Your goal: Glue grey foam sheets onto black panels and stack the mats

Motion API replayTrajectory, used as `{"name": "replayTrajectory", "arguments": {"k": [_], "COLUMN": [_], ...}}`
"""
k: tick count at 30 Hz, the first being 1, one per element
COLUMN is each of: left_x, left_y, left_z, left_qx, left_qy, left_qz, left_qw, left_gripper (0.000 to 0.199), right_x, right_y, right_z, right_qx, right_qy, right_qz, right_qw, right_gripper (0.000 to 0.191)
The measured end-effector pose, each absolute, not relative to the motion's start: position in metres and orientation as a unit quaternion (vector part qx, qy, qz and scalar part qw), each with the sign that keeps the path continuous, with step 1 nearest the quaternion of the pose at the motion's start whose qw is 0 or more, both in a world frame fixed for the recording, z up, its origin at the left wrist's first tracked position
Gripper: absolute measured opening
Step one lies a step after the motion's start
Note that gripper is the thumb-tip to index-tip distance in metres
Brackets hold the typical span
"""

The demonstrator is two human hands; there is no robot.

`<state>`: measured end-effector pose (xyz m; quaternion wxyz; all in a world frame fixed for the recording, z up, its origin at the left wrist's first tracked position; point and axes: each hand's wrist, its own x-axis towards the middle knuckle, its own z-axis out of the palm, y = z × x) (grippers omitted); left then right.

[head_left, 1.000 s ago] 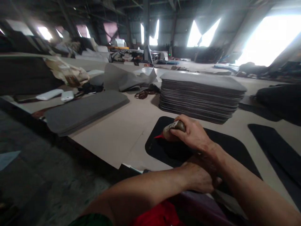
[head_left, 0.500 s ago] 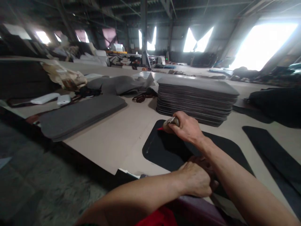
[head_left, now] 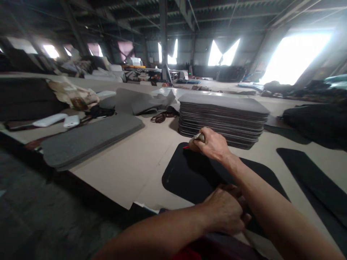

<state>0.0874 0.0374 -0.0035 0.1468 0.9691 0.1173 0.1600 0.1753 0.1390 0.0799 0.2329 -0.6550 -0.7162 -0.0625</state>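
My right hand is wrapped round a small squeeze bottle with a red nozzle. The nozzle points down and left, close to the far left corner of a black rounded sheet. Whether the tip touches the sheet I cannot tell. Faint pale marks show near the sheet's left edge. Nearer to me, my left hand is curled closed over the sheet's near side, below my right forearm. Its fingers are mostly hidden, and what they grip cannot be made out.
Behind the sheet stands a tall stack of grey rounded sheets. A lower grey stack lies at the left table edge. Dark strips lie on the right. Brown cord, white objects and grey scraps are further back.
My view has shifted slightly, so the stacks and sheet sit a little further left. The bottle stays near the sheet's far left corner, and both hands keep much the same pose.
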Motion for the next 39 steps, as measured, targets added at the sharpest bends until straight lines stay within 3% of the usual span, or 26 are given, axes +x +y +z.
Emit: {"name": "replayTrajectory", "arguments": {"k": [8,15,32,39], "left_x": [0.087,0.089,0.091,0.090], "left_y": [0.037,0.040,0.039,0.038], "left_z": [0.000,-0.001,-0.006,-0.004], "left_qx": [0.969,0.971,0.971,0.963], "left_qy": [0.115,0.114,0.113,0.125], "left_qz": [0.160,0.145,0.164,0.165], "left_qw": [0.146,0.149,0.133,0.171], "left_gripper": [0.044,0.039,0.039,0.045], "right_x": [0.167,0.173,0.176,0.183], "right_y": [0.108,0.117,0.151,0.172], "right_z": [0.088,0.088,0.091,0.088], "right_qx": [-0.601,-0.580,-0.640,-0.672], "right_qy": [-0.740,-0.738,-0.741,-0.715], "right_qz": [0.114,0.171,-0.051,-0.079], "right_qw": [0.279,0.300,0.198,0.177], "right_gripper": [0.018,0.021,0.024,0.025]}}
